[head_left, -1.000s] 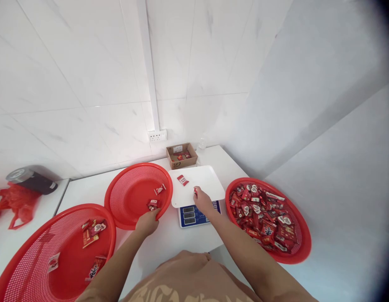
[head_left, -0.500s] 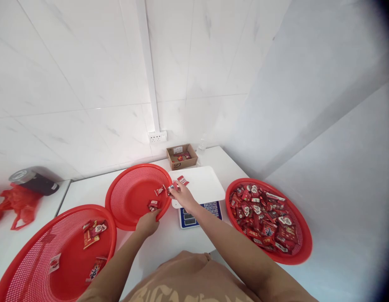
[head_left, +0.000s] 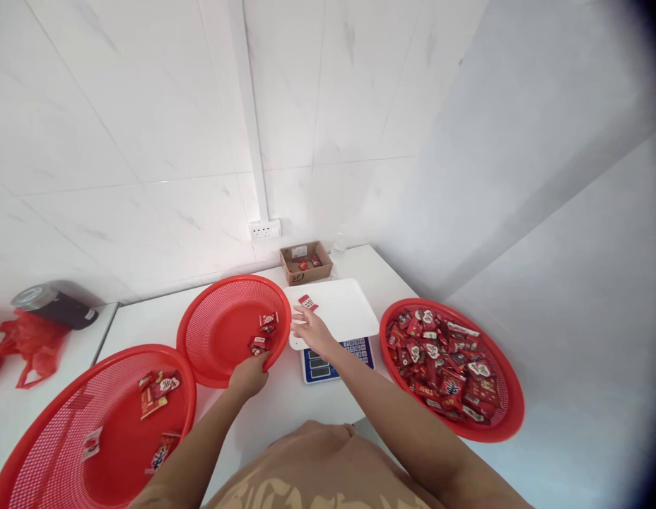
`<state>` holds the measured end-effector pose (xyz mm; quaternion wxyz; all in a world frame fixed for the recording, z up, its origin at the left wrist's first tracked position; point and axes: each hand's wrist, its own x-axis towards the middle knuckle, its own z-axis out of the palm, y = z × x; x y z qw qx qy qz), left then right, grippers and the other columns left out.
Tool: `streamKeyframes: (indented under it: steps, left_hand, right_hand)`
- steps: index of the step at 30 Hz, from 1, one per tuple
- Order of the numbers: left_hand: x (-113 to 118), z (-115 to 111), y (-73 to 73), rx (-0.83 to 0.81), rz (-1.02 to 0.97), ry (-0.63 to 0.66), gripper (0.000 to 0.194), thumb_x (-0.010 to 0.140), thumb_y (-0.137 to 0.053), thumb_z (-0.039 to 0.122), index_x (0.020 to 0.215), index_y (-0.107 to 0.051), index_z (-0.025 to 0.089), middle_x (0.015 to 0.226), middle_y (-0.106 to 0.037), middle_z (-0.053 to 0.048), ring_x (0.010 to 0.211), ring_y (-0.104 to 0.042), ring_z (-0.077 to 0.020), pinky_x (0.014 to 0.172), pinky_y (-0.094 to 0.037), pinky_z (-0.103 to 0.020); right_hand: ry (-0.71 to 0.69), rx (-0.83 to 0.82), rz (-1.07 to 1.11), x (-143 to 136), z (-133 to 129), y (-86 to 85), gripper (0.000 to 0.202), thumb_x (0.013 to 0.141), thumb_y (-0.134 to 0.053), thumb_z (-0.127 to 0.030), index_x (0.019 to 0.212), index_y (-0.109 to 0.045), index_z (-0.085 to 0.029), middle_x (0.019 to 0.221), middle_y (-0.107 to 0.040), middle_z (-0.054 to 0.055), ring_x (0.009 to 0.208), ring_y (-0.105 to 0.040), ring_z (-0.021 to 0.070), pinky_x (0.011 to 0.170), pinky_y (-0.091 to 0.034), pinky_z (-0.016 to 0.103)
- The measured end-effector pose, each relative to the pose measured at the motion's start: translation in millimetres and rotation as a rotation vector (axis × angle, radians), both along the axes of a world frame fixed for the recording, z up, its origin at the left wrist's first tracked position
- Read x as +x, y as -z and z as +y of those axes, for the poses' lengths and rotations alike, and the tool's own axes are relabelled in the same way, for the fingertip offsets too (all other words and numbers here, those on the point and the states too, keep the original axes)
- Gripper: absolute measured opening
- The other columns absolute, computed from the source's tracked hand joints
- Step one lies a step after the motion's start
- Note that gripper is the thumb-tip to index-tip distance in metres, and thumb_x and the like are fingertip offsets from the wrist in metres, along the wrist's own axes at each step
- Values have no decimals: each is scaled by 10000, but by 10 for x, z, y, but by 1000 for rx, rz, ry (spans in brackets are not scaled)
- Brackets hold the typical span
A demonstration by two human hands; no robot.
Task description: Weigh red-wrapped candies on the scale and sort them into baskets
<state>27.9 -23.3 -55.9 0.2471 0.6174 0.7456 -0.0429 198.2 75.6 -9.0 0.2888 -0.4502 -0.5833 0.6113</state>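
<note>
My left hand (head_left: 248,376) grips the near right rim of a round red plastic basket (head_left: 201,314); its fingertips are partly hidden. Just beyond those fingers, several small red-wrapped candies (head_left: 268,319) lie against the basket's right side. My right hand (head_left: 311,332) is over the left edge of the white scale pan (head_left: 349,307), its fingers apart and holding nothing. One red and white packet (head_left: 307,302) rests on the pan, just past my right fingertips. Below the pan, the blue scale panel (head_left: 338,360) with its keys and displays is partly covered by my right forearm.
At right stands a red basket (head_left: 511,385) heaped with red packets. Another large red basket (head_left: 119,353), front left, holds a few packets. A cardboard box (head_left: 305,272) sits behind the scale. A dark tumbler (head_left: 57,307) and red plastic bag (head_left: 39,346) lie far left.
My right hand has let a small candy go into the middle basket, and its fingers have spread and drawn back slightly right. My left hand stays on the rim.
</note>
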Motion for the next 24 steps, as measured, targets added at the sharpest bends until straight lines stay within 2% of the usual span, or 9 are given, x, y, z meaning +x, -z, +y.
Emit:
streamKeyframes:
  steps: [5, 9, 13, 16, 18, 21, 24]
  left_hand:
    - [-21, -2, -11, -2, -15, 6, 551, 748, -411, 128, 1281, -466, 256, 1157, -640, -82, 1007, -611, -235, 779, -463, -323]
    - [-46, 13, -18, -35, -33, 22, 555, 742, -424, 119, 1279, -462, 252, 1146, -644, -83, 1009, -608, -231, 774, -459, -308]
    - [-70, 25, 1, -35, -45, 32, 538, 748, -442, 136, 1278, -467, 223, 1154, -641, -90, 1007, -608, -232, 784, -451, -301]
    - [-96, 41, -9, -41, -82, 50, 485, 779, -473, 232, 1264, -473, 209, 1146, -640, -99, 1000, -606, -242, 792, -447, -307]
    - [-103, 79, -53, -82, -128, 68, 459, 800, -484, 376, 1225, -500, 204, 1130, -640, -110, 984, -607, -258, 764, -454, -314]
    - [-53, 208, -181, -106, -131, 27, 473, 814, -389, 579, 1027, -597, 210, 1004, -668, -105, 870, -629, -262, 681, -456, -318]
    - [94, 435, -334, 37, -65, -51, 523, 867, -242, 571, 876, -606, 195, 869, -669, -94, 755, -628, -232, 626, -447, -310]
  right_hand:
    - [122, 229, -269, 516, -51, 295, 391, 775, -483, -249, 1161, -532, -207, 1103, -628, 77, 860, -624, 154, 849, -491, 361]
    - [318, 368, -450, 1162, -96, 526, 344, 798, -425, -292, 1089, -579, -190, 1068, -649, 106, 919, -621, 207, 858, -483, 397]
    - [372, 526, -697, 1838, -187, 693, 370, 821, -381, -302, 1099, -581, -165, 1114, -626, 134, 1061, -559, 239, 941, -424, 416]
    - [402, 464, -851, 2194, -309, 815, 413, 827, -355, -319, 1131, -570, -138, 1153, -606, 146, 1094, -541, 247, 947, -415, 402]
    - [405, 359, -906, 2314, -393, 891, 457, 836, -338, -359, 1159, -556, -120, 1194, -587, 150, 1117, -530, 252, 946, -414, 386]
    - [390, 218, -926, 2351, -473, 962, 501, 850, -302, -395, 1192, -540, -116, 1241, -566, 142, 1140, -522, 244, 956, -402, 355]
    - [374, 145, -919, 2324, -489, 973, 510, 864, -272, -417, 1217, -528, -153, 1266, -558, 114, 1128, -538, 231, 938, -407, 335]
